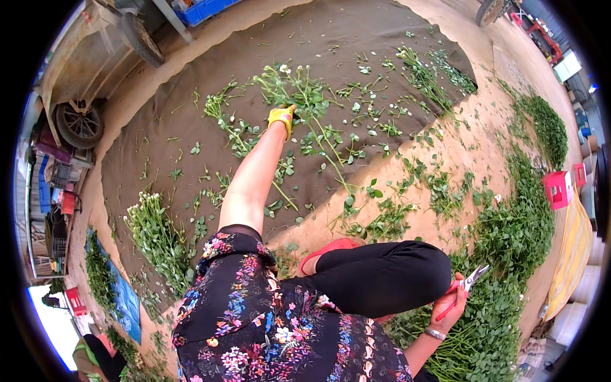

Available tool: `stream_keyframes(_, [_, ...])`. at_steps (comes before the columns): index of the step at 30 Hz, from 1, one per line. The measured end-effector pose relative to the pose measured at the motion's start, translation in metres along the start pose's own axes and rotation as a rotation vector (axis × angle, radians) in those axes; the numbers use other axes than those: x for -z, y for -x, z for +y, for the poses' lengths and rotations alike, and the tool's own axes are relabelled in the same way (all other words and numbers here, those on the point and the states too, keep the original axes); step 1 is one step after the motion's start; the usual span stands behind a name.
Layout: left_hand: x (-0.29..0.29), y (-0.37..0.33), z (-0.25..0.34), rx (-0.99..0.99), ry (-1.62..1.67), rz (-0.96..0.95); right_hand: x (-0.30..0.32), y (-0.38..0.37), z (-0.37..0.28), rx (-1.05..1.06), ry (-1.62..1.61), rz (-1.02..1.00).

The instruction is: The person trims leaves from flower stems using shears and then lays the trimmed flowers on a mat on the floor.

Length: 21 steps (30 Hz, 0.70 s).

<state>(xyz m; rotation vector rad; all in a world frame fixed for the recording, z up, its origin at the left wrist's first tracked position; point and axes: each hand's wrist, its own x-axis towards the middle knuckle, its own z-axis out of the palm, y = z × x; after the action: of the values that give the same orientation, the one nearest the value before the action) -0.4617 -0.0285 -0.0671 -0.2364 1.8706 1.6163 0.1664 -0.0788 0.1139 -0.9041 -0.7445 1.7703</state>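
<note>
One right hand (449, 305) holds one pair of shears (471, 279); one gloved left hand (282, 119) touches flowering stems (312, 102), grip unclear.

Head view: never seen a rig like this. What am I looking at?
No machine: these are a person's own two hands, seen from above by a wide fisheye camera on their head, so straight edges bend. The left hand, in a yellow glove, is at white-flowered stems; its grip is hidden. The bare right hand holds red-handled pruners. Loose leaves and stems litter a dark cloth on the ground. A leafy pile lies at right.
</note>
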Motion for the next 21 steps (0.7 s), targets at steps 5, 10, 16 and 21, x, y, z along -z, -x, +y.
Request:
stream_keyframes(5, [-0.005, -0.066, 0.008, -0.02, -0.111, -0.04, 0.003, -0.009, 0.01, -0.036, 0.063, 0.245])
stream_keyframes(10, [0.002, -0.074, -0.026, 0.017, -0.353, 0.004, 0.013, -0.014, 0.013, -0.068, -0.003, 0.102])
stream_keyframes(16, [-0.033, -0.007, -0.073, 0.128, -0.532, -0.085, 0.016, -0.021, 0.028, -0.123, 0.001, 0.176])
stream_keyframes(21, [-0.059, -0.018, -0.096, -0.182, -1.1, 0.11, -0.01, -0.023, 0.032, -0.101, 0.032, 0.292])
